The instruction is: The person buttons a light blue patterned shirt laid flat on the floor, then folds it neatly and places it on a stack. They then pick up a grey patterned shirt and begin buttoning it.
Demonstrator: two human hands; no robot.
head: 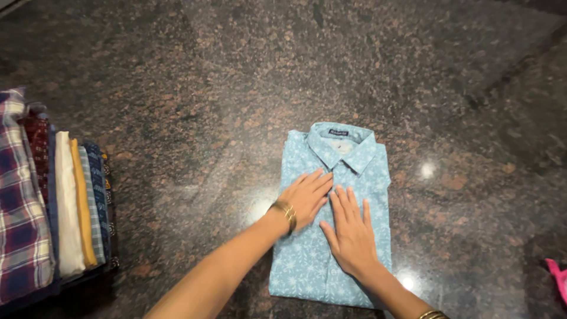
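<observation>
Polished brown speckled granite floor (177, 88) with light glare, folded light blue shirt (333, 218) at centre, left hand (307, 198) and right hand (351, 233) flat on it, grip open, stacked folded clothes (53, 201) at nine o'clock, pink cloth (558, 277) at four o'clock.

Polished granite floor (177, 88), overhead view.

The surface is dark, speckled stone in brown, black and reddish flecks, filling the whole view. Its gloss returns several bright spots of overhead light (426, 170) at centre and right. A darker seam (508, 68), possibly a slab joint, crosses the upper right corner. At the left edge a row of folded garments (53, 201) stands on the stone: plaid, maroon, white, mustard and blue-patterned pieces, touching side by side. A pink item (558, 277) shows at the lower right edge, too cropped to identify.
</observation>
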